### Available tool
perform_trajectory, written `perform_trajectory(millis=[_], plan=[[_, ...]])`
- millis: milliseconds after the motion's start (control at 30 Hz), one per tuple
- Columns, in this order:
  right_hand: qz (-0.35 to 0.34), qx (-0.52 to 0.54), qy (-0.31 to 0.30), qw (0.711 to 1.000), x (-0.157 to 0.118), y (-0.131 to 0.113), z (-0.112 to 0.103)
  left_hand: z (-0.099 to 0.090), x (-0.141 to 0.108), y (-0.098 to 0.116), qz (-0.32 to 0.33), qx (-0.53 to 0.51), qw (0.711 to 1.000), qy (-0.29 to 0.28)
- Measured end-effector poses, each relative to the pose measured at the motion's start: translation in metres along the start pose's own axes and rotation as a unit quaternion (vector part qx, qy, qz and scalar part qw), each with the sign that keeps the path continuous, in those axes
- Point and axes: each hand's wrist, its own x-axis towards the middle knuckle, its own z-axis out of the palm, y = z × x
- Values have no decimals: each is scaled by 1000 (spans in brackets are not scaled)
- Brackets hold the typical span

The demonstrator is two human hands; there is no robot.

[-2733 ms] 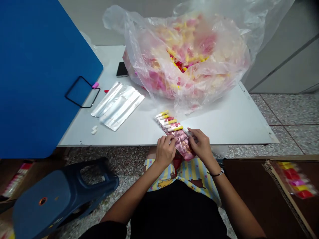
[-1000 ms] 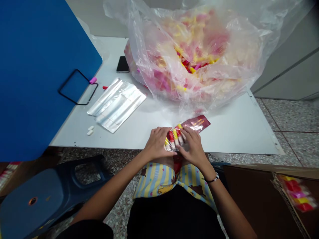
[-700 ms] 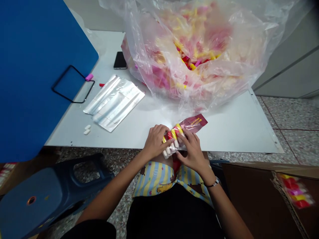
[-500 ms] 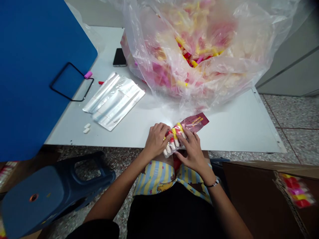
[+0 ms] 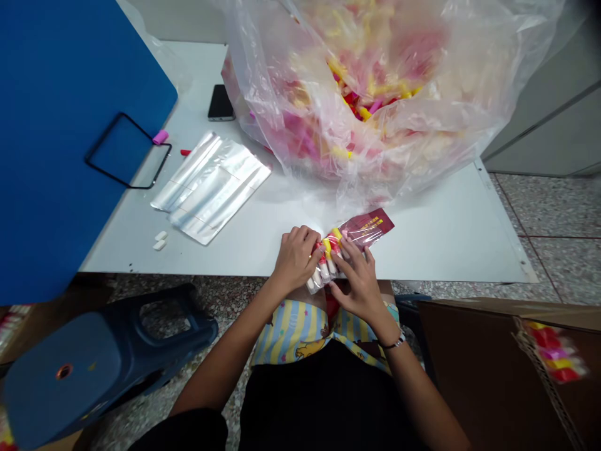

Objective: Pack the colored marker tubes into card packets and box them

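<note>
A clear plastic packet (image 5: 327,266) lies at the table's front edge. White sticks with red and yellow ends show in a row inside it, and its far end bears a dark red label (image 5: 370,227) with yellow print. My left hand (image 5: 297,255) has its fingers curled over the packet's left end, thumb on the sticks. From the right, my right hand (image 5: 359,275) grips the packet, its fingers bent over the coloured ends and its thumb near the lower edge. My fingers hide part of the contents.
A big translucent bag (image 5: 300,134) of coloured pieces stands at the back. Flat clear sleeves (image 5: 218,188), a phone (image 5: 221,103) and two white bits (image 5: 160,240) lie left. A blue panel (image 5: 70,125) overhangs the left side; a stool (image 5: 84,363) and a cardboard box (image 5: 474,363) stand below.
The view has shifted slightly. Both hands stay on the packet, with only small finger movements; the packet's labelled end looks a little flatter.
</note>
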Motion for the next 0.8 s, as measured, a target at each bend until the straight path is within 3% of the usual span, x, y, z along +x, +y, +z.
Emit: perform_trajectory(millis=[300, 533, 733, 800], plan=[[19, 34, 63, 997, -1, -1, 6, 1, 6, -1, 9, 10, 1000, 17], [-19, 34, -7, 999, -2, 3, -2, 7, 5, 2, -34, -17, 997, 72], [-30, 36, -6, 999, -4, 7, -4, 9, 8, -6, -31, -42, 995, 84], [-27, 39, 2, 999, -4, 8, -4, 2, 6, 0, -24, -66, 990, 119]])
